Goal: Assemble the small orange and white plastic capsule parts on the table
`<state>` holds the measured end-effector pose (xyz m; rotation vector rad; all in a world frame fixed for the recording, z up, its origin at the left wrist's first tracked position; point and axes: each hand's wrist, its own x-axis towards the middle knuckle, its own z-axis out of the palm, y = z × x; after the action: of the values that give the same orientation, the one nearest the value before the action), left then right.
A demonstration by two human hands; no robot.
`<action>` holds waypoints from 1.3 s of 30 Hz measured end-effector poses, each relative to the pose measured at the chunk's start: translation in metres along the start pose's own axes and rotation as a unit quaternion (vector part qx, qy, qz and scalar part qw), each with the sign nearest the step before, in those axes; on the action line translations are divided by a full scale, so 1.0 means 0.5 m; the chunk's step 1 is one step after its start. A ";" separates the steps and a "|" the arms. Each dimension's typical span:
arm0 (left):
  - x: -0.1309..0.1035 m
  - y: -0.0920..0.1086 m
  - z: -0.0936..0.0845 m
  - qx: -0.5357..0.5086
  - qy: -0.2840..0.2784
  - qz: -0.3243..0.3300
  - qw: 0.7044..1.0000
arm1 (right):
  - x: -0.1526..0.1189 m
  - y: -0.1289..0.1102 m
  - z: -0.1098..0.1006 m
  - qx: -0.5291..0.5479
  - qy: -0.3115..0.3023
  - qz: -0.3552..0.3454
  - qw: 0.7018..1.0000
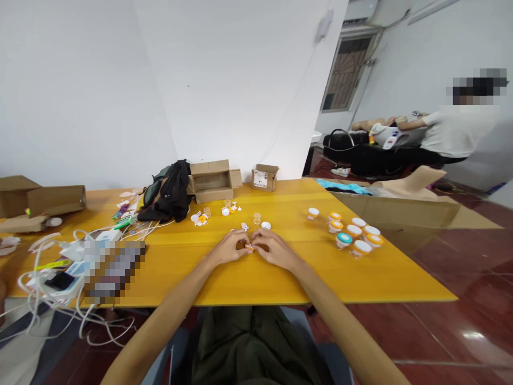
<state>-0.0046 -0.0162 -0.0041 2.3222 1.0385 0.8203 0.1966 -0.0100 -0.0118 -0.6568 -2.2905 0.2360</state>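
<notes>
Over the middle of the yellow table, my left hand (233, 247) and my right hand (273, 248) meet at a small orange and white piece (249, 248). Fingers of both hands are closed on it, and they cover part of it. Just beyond them stand a small clear cup (257, 218) and a round white disc (265, 225). A white perforated piece (244, 226) lies beyond my left hand. Farther back are small white and orange parts (226, 212) beside another clear cup (228, 203).
Several lidded jars (354, 231) stand at the right of the table (296, 278). Cardboard boxes (212, 181) and a black bag (172, 192) sit at the back. Cables and a power strip (66, 280) crowd the left. A person (457, 131) is at the far right.
</notes>
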 end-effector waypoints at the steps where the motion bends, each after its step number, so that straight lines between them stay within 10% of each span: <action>1: 0.000 0.002 -0.001 0.004 0.000 0.000 1.000 | 0.000 -0.001 -0.001 -0.008 -0.002 -0.004 1.000; 39: -0.004 0.010 -0.002 0.026 0.011 0.007 1.000 | -0.011 -0.001 -0.002 -0.142 -0.008 -0.068 0.988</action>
<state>-0.0038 -0.0208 -0.0007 2.3714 1.0669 0.8338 0.2004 -0.0133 -0.0143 -0.6364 -2.3954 -0.1529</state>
